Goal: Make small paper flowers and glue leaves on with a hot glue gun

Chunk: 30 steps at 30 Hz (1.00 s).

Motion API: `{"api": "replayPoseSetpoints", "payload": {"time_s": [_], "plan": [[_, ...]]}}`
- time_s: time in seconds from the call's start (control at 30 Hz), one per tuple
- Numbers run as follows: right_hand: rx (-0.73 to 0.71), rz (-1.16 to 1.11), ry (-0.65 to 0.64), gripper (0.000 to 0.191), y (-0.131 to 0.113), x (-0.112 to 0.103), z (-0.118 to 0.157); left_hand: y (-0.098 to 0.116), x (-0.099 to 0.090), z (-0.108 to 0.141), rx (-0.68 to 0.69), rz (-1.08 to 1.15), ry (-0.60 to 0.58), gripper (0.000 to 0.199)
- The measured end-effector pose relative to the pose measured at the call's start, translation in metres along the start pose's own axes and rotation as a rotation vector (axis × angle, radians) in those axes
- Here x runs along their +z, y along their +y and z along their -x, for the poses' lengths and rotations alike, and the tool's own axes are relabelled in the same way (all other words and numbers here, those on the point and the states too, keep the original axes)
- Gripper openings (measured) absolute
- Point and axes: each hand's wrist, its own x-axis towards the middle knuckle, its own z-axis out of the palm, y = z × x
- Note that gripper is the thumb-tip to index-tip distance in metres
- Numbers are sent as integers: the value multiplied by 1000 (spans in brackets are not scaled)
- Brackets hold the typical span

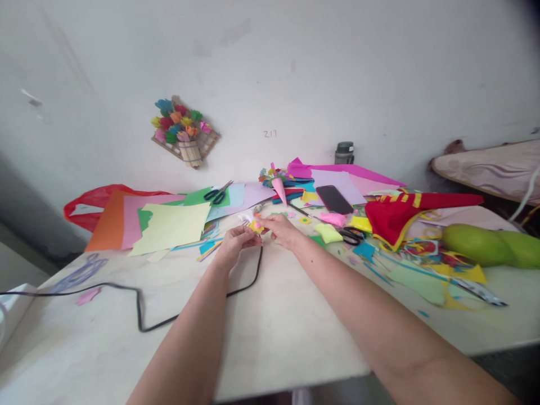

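Observation:
Close together over the middle of the table, both my hands are at a small yellow paper flower point(255, 226) with a pink centre. My left hand point(238, 243) is closed, its fingertips pinched at the flower's lower left edge. From the other side, my right hand point(282, 229) has thumb and forefinger closed on the flower near its pink middle. Beside the fingers, a black cord point(258, 269) runs up to the hands; what it leads to is hidden. Behind them lies something white and small, too blurred to name. A similar yellow flower piece point(304, 220) lies to the right.
Coloured paper sheets point(172, 225) and black scissors point(217, 194) lie at left. To the right are a phone point(334, 199), other scissors point(352, 235), a red cloth point(390, 216), paper scraps point(422, 281) and large green fruit point(476, 244). A pink paper cone point(279, 190) holds paper flowers.

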Motion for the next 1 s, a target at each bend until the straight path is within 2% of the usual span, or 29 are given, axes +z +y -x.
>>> {"api": "replayPoseSetpoints", "payload": {"time_s": [0.1, 0.23, 0.47, 0.73, 0.9, 1.0], "plan": [[-21, 52, -3, 30, 0, 1, 0, 0, 1, 0, -2, -8, 6, 22], [-35, 102, 68, 25, 2, 4, -1, -3, 0, -1, 2, -16, -16, 21], [3, 31, 44, 34, -4, 0, 3, -1, 0, -1, 7, 58, 26, 20], [32, 43, 117, 15, -13, 1, 8, -2, -3, -3, -20, 61, 26, 23], [10, 57, 98, 18, -10, 2, 6, -5, -6, -8, -21, 45, 50, 35], [-2, 47, 66, 19, -9, 3, 5, -6, -4, -7, 12, 17, 92, 34]]}}
